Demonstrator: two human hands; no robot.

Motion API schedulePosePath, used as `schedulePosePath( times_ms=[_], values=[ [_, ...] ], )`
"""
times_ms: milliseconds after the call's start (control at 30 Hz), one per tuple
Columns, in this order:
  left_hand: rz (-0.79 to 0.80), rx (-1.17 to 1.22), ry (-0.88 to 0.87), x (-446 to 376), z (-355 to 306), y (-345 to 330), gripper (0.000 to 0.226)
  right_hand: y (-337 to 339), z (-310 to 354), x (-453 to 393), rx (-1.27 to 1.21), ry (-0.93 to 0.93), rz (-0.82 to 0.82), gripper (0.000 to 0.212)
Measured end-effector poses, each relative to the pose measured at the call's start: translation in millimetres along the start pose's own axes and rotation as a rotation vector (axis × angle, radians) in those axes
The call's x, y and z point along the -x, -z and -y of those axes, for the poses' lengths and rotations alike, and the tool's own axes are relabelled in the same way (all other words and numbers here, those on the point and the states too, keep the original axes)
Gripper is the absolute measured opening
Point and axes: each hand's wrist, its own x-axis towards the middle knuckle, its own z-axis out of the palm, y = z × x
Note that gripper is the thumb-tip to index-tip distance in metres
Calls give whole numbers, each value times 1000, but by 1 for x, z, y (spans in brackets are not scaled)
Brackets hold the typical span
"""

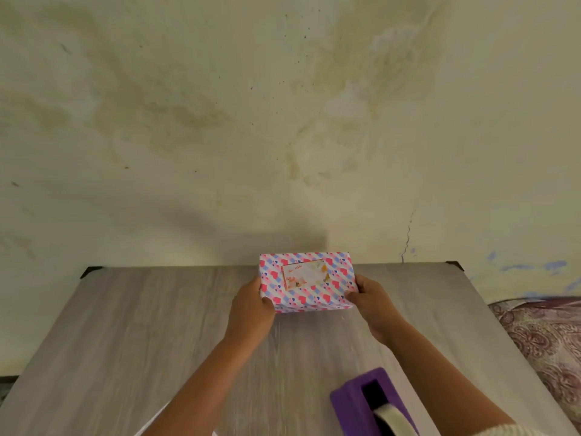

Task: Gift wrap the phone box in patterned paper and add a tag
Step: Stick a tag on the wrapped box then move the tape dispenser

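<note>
**Ana:** Pink, red and blue hearts all over that paper. The wrapped phone box is fully covered and sits up between both hands, near the far edge of the desk.

**Ben:** How's the grip on it?

**Ana:** Left hand is curled round the left end, thumb on the near corner. Right hand does the same at the right end, thumb pressed onto the top face by the near right corner. Both are clamped on the box, one at each short side.

**Ben:** And the tag?

**Ana:** Tag lies flat on the top face, midway between the two hands, a pale card with an orange edge and a small picture at its left. Its writing is too blurred to read.

**Ben:** Is the box touching the desk?

**Ana:** Can't tell; its underside is hidden from this head view.

**Ben:** Anything closer in?

**Ana:** Purple tape dispenser rests on the desk well behind the right hand, under the right forearm, with a pale roll in it. Off to the right of that hand, a patterned maroon bedspread shows past the desk's edge. Beyond the box stands a stained cream wall.
</note>
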Motion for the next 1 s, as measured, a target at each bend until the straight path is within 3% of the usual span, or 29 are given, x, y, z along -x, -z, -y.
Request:
schedulePosePath(
  times_ms=[133,267,467,600,700,833,933,1000],
  values=[
    [58,6,15,-25,21,-14,32,-2,-13,-31,27,-5,35,29],
    [25,83,41,-36,32,-17,29,-4,-21,-51,-154,-29,31,38],
    [-29,127,54,-49,44,-23,27,-7,-34,-58,-359,-73,1,35],
    [-70,119,70,-49,40,-26,26,-10,-27,-60,-283,-83,-97,36],
    [-63,146,125,-46,38,-27,31,-15,-18,-52,-111,-131,-169,49],
    [-134,134,240,-20,40,-26,36,-7,4,-4,3,-230,-120,65],
    [-120,203,244,10,33,-31,25,23,19,79,-210,-103,58,42],
    [-69,232,220,27,25,-44,20,41,18,137,-182,-4,101,30]
  ],
)
